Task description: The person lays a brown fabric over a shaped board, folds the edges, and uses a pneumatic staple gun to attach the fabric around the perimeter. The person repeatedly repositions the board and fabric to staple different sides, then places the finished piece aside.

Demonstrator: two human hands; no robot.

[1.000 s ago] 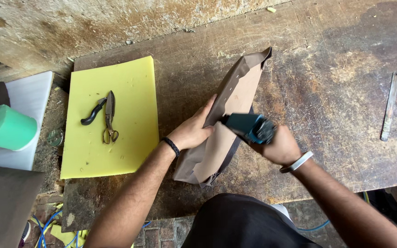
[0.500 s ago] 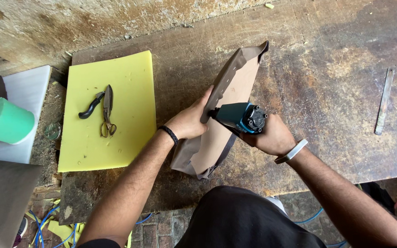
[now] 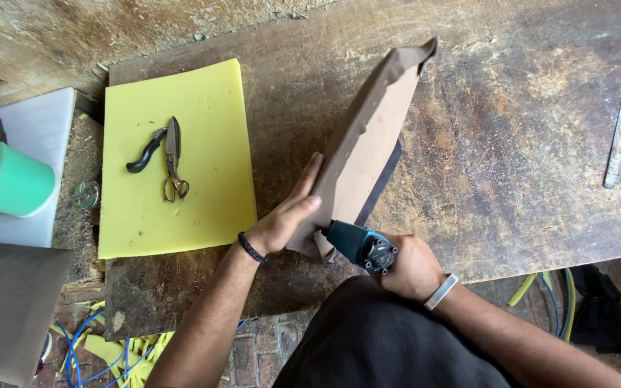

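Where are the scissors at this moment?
In the head view, the scissors lie on the yellow foam sheet at the left of the workbench, beside a black-handled tool, away from both hands.

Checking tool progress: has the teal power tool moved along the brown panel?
Yes. The teal power tool has slid from mid-panel down to the brown panel's near end, toward the person.

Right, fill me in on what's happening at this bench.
A person stands at a worn wooden workbench. The left hand presses against a brown fabric-covered panel held tilted on edge. The right hand holds a teal power tool at the panel's lower end. Scissors lie on a yellow foam sheet to the left, untouched.
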